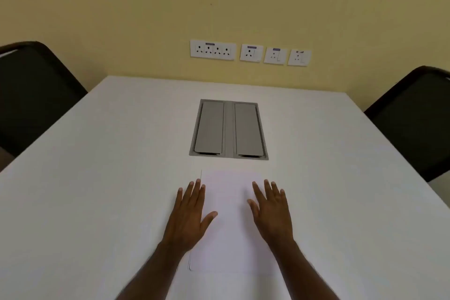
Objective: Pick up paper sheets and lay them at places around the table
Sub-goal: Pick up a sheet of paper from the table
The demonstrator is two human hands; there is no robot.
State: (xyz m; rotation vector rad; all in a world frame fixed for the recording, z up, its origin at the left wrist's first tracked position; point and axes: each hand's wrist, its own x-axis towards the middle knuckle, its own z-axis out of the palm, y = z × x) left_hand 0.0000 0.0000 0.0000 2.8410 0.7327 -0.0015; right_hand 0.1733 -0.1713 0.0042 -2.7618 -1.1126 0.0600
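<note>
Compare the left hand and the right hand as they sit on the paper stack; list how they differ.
The left hand straddles the left edge of the paper stack, its outer fingers on the bare table; the right hand appears to lie almost wholly on the paper. The left hand's thumb points right, towards the middle of the stack; the right hand's thumb points left. Both are flat, palm down, fingers spread, gripping nothing.

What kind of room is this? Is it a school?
Probably a small office meeting room, not surely a school. A white table has a grey cable box set into its middle, dark chairs stand at both sides, and a row of wall sockets lines the yellow wall.
</note>
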